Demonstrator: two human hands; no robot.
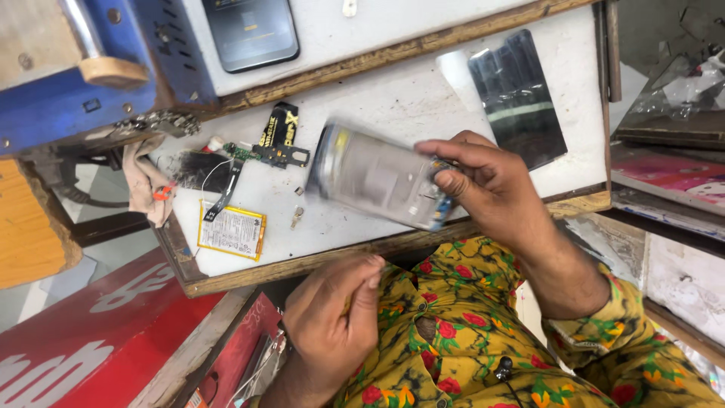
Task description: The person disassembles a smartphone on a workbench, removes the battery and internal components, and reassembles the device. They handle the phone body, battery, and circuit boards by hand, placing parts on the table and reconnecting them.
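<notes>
- Opened phone body [377, 177]: grey-silver inner frame facing up, motion-blurred, long side lying left to right, a yellowish patch near its left end, small blue and dark parts at its right end. Detail inside too smeared to read.
- Location: it is lifted just above the white worktop [423, 98], over the front middle part, near the wooden front edge [302, 264].
- Right hand [491, 185]: reaches in from the lower right, forearm in a yellow floral sleeve [604, 332], wrist bent, back of the hand up.
- Right grip: thumb on top and fingers curled under the phone body's right end, pinched narrow on it; the hand alone carries the phone body.
- Left hand [332, 317]: low, in front of the bench at the person's chest, back of the hand toward the camera, fingers curled in loosely. Something yellowish shows at the fingers; cannot tell if it is held or just the shirt.
- On the worktop left of the phone body: yellow-framed flat battery [232, 231], black flex cable with a small green circuit board [260, 151], a tiny metal part [296, 217], all apart from the hands.
- Behind the right hand: dark glossy screen panel [517, 98] lying flat, untouched.
- Top of view: another phone [251, 32], screen up, on a raised white shelf.
- Far left: blue machine [75, 91], crumpled cloth [143, 181] at the bench corner.
</notes>
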